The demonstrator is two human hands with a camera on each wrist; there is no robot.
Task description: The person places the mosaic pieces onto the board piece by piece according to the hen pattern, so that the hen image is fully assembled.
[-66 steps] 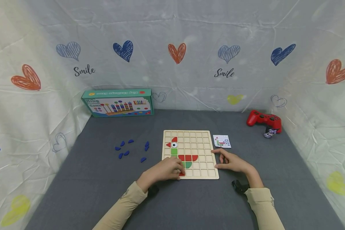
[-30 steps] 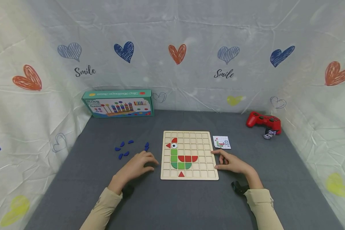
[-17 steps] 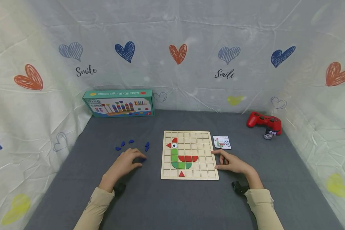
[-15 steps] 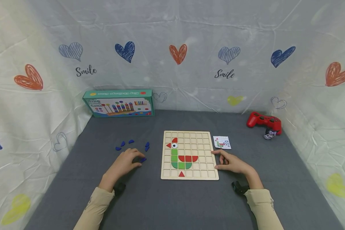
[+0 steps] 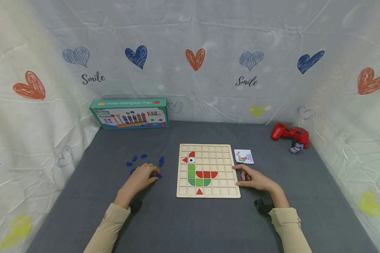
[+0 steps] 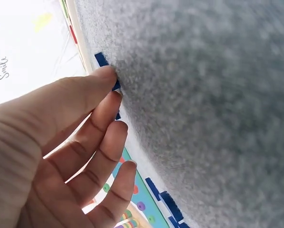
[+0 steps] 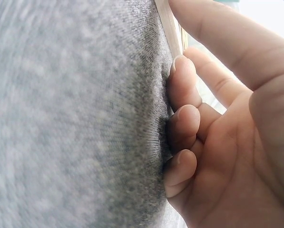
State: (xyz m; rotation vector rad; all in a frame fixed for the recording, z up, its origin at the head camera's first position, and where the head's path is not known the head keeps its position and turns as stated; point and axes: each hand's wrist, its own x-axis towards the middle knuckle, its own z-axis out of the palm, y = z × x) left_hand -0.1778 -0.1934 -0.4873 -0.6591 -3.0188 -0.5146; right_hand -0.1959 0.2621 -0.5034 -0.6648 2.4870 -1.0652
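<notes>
My left hand (image 5: 138,178) pinches a blue half-round piece (image 5: 159,176) between thumb and index finger, low over the table left of the board. The left wrist view shows the blue piece (image 6: 101,59) sticking out past the thumb tip, while the other fingers stay loosely bent. On the wooden grid board (image 5: 223,158) lie red and green pieces and a white eye tile (image 5: 191,160), arranged like a bird, with a red triangle (image 5: 199,192) in the bottom row. My right hand (image 5: 256,178) touches the board's right edge with index finger and thumb, its other fingers bent.
More blue half-round pieces (image 5: 144,155) lie scattered beyond the left hand. A small pattern card (image 5: 244,156) sits right of the board. A green game box (image 5: 130,116) stands back left, and a red game controller (image 5: 289,133) lies back right.
My left hand has left the red triangle on the board's bottom row, moved left, and taken hold of a blue half-round piece. The right hand stays at the board's edge.
</notes>
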